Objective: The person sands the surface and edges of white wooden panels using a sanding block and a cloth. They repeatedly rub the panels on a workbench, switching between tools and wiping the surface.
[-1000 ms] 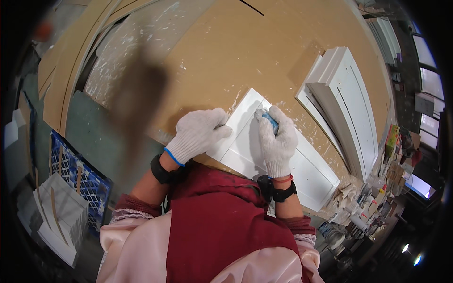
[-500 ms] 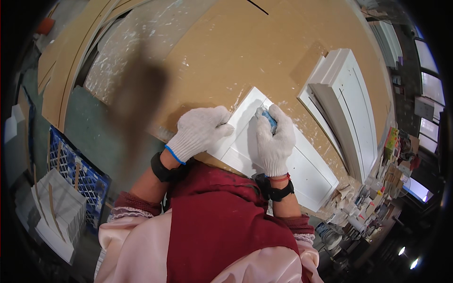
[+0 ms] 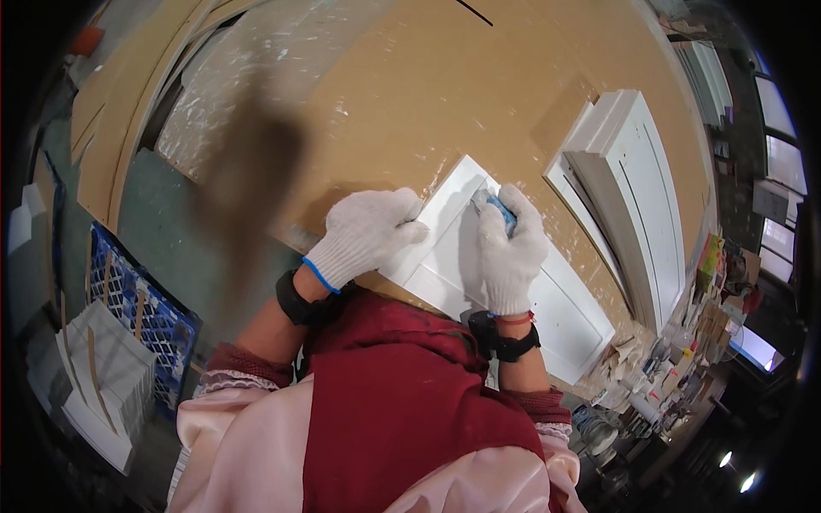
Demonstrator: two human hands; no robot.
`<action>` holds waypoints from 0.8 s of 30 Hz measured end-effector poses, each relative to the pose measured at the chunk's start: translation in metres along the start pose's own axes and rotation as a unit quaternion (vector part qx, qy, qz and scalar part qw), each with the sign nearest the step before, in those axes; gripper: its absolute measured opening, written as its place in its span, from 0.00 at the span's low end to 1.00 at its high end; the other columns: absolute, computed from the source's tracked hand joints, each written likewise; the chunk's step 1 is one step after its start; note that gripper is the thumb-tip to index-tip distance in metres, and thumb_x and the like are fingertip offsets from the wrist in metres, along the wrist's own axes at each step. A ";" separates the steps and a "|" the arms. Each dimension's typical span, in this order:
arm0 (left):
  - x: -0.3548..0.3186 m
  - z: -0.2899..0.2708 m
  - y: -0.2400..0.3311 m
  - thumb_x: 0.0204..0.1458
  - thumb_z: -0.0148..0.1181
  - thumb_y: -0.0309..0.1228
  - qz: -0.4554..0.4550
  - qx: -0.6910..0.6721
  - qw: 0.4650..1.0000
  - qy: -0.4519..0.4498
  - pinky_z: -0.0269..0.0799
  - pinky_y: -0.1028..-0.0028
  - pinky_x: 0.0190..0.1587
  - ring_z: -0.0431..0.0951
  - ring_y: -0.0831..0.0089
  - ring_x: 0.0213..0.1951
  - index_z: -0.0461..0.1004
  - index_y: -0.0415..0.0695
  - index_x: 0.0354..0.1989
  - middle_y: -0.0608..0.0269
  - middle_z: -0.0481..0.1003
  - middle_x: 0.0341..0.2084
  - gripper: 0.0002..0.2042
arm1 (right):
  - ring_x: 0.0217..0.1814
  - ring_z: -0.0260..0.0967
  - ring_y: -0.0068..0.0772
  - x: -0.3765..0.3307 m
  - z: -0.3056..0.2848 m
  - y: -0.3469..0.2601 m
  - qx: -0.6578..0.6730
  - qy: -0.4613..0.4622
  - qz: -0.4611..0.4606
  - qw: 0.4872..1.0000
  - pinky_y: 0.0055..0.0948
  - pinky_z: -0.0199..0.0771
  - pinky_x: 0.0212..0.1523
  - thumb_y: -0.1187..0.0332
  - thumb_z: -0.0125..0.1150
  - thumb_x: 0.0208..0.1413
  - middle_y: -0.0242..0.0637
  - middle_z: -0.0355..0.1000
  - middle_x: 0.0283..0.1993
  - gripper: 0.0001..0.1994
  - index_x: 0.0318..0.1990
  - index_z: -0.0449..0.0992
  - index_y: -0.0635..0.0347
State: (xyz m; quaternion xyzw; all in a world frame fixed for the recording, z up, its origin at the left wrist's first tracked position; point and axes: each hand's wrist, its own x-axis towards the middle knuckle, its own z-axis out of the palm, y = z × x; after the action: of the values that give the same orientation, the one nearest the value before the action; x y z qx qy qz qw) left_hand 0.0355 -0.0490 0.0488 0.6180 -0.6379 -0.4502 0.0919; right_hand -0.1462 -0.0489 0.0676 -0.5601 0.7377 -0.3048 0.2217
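Observation:
A white panel [image 3: 560, 321] with raised borders and shallow grooves lies flat at the near edge of the brown work board [image 3: 410, 103]. My left hand [image 3: 368, 232], in a white knit glove with a blue cuff, is closed on the panel's left edge, thumb toward the top face. Over the panel's upper part, my right hand [image 3: 511, 261], gloved likewise, is closed around a small blue thing [image 3: 503, 214] with a greyish end. Its exact kind cannot be made out, since the fingers cover much of it. The greyish end is at the panel's surface.
Stacked white panels [image 3: 629, 184] stand to the right on the board. At lower left are a blue plastic crate [image 3: 171, 329] and a pile of white pieces [image 3: 107, 376]. Long brown boards [image 3: 128, 111] lie far left. A blurred dark shape [image 3: 256, 154] hides part of the left side.
My right hand has shifted slightly right with the blue thing, which now shows at a different angle. My left hand stays at the panel's edge.

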 end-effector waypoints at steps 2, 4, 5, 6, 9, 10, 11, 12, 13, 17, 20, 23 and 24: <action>-0.001 0.000 0.001 0.45 0.60 0.45 0.004 -0.001 1.000 0.001 0.70 0.62 0.34 0.78 0.56 0.31 0.75 0.44 0.31 0.56 0.76 0.24 0.15 | 0.45 0.73 0.38 -0.002 -0.014 0.005 0.002 -0.050 0.012 0.999 0.31 0.71 0.48 0.63 0.66 0.51 0.45 0.75 0.41 0.16 0.44 0.77 0.64; 0.000 -0.002 0.000 0.45 0.60 0.45 0.007 0.003 1.000 -0.009 0.70 0.61 0.34 0.77 0.56 0.31 0.74 0.44 0.30 0.55 0.76 0.24 0.16 | 0.46 0.73 0.37 -0.008 -0.025 0.011 0.021 -0.091 0.039 0.995 0.31 0.71 0.49 0.63 0.66 0.50 0.45 0.76 0.43 0.17 0.44 0.78 0.64; 0.000 -0.002 0.000 0.46 0.60 0.45 0.015 0.005 1.000 -0.002 0.70 0.61 0.34 0.77 0.56 0.31 0.74 0.44 0.30 0.56 0.76 0.24 0.16 | 0.46 0.73 0.36 -0.012 -0.029 0.016 0.039 -0.103 0.059 0.992 0.30 0.71 0.49 0.63 0.66 0.50 0.45 0.75 0.43 0.17 0.45 0.78 0.64; -0.001 -0.001 -0.002 0.46 0.60 0.46 0.022 0.007 1.000 0.005 0.70 0.61 0.34 0.77 0.56 0.31 0.74 0.45 0.30 0.56 0.76 0.24 0.16 | 0.46 0.73 0.35 -0.015 -0.029 0.017 0.049 -0.110 0.066 0.991 0.30 0.71 0.49 0.64 0.66 0.50 0.45 0.75 0.44 0.17 0.45 0.78 0.64; 0.000 0.005 -0.009 0.46 0.59 0.47 0.062 0.007 0.997 0.034 0.70 0.61 0.34 0.77 0.56 0.32 0.73 0.45 0.30 0.56 0.76 0.25 0.16 | 0.44 0.74 0.34 -0.019 -0.029 0.016 0.061 -0.113 0.060 0.990 0.30 0.72 0.49 0.66 0.64 0.52 0.44 0.74 0.46 0.17 0.48 0.77 0.65; 0.000 0.006 -0.010 0.46 0.59 0.47 0.078 0.006 0.996 0.045 0.70 0.61 0.34 0.77 0.56 0.33 0.73 0.45 0.30 0.56 0.76 0.25 0.16 | 0.44 0.74 0.34 -0.021 -0.029 0.016 0.070 -0.119 0.058 0.989 0.30 0.72 0.48 0.66 0.64 0.52 0.44 0.74 0.46 0.18 0.49 0.76 0.65; 0.000 0.004 -0.010 0.46 0.59 0.47 0.066 0.009 0.997 0.033 0.70 0.61 0.35 0.77 0.56 0.33 0.73 0.46 0.31 0.55 0.76 0.26 0.16 | 0.43 0.74 0.34 -0.021 -0.028 0.017 0.078 -0.126 0.053 0.988 0.30 0.72 0.48 0.66 0.63 0.52 0.44 0.74 0.46 0.19 0.50 0.76 0.65; 0.001 0.003 -0.010 0.46 0.59 0.47 0.053 0.011 0.998 0.020 0.70 0.61 0.36 0.77 0.56 0.33 0.74 0.46 0.31 0.55 0.76 0.26 0.16 | 0.43 0.74 0.34 -0.020 -0.029 0.017 0.086 -0.133 0.048 0.986 0.30 0.73 0.47 0.67 0.63 0.53 0.44 0.73 0.47 0.19 0.52 0.75 0.65; 0.002 0.001 -0.008 0.46 0.59 0.47 0.041 0.013 0.999 0.007 0.70 0.61 0.36 0.77 0.56 0.34 0.74 0.46 0.31 0.55 0.77 0.26 0.17 | 0.43 0.73 0.33 -0.019 -0.031 0.016 0.118 -0.147 0.063 0.980 0.30 0.73 0.47 0.67 0.63 0.53 0.43 0.73 0.47 0.20 0.53 0.74 0.65; 0.002 -0.005 0.001 0.45 0.59 0.48 -0.003 0.025 0.999 -0.028 0.71 0.62 0.38 0.78 0.57 0.35 0.75 0.46 0.34 0.55 0.78 0.28 0.17 | 0.42 0.74 0.35 -0.014 -0.033 0.011 0.136 -0.152 0.051 0.978 0.31 0.74 0.46 0.68 0.62 0.52 0.44 0.73 0.47 0.24 0.57 0.70 0.64; 0.002 -0.003 -0.001 0.45 0.59 0.48 -0.008 0.022 0.999 -0.029 0.71 0.63 0.39 0.79 0.58 0.36 0.76 0.47 0.35 0.56 0.78 0.29 0.18 | 0.42 0.74 0.37 -0.010 -0.025 0.019 0.003 -0.109 -0.050 0.993 0.32 0.74 0.45 0.67 0.63 0.51 0.45 0.73 0.47 0.25 0.58 0.70 0.62; 0.001 -0.002 -0.001 0.45 0.59 0.48 -0.002 0.021 1.000 -0.023 0.71 0.63 0.39 0.79 0.59 0.36 0.76 0.48 0.35 0.56 0.79 0.30 0.18 | 0.41 0.74 0.39 -0.008 -0.018 0.017 -0.100 -0.081 -0.110 0.986 0.32 0.74 0.45 0.65 0.65 0.51 0.46 0.74 0.47 0.25 0.57 0.71 0.61; 0.000 -0.002 -0.001 0.45 0.59 0.48 -0.002 0.020 1.000 -0.021 0.72 0.63 0.39 0.79 0.59 0.36 0.76 0.48 0.35 0.56 0.79 0.30 0.18 | 0.41 0.74 0.40 -0.008 -0.017 0.014 -0.123 -0.075 -0.121 0.982 0.32 0.74 0.45 0.65 0.65 0.51 0.46 0.74 0.47 0.25 0.57 0.71 0.61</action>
State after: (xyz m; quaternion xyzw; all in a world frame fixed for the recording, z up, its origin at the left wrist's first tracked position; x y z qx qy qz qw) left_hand 0.0380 -0.0499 0.0493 0.6112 -0.6473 -0.4507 0.0651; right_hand -0.1649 -0.0348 0.0693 -0.6896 0.6775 -0.1939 0.1670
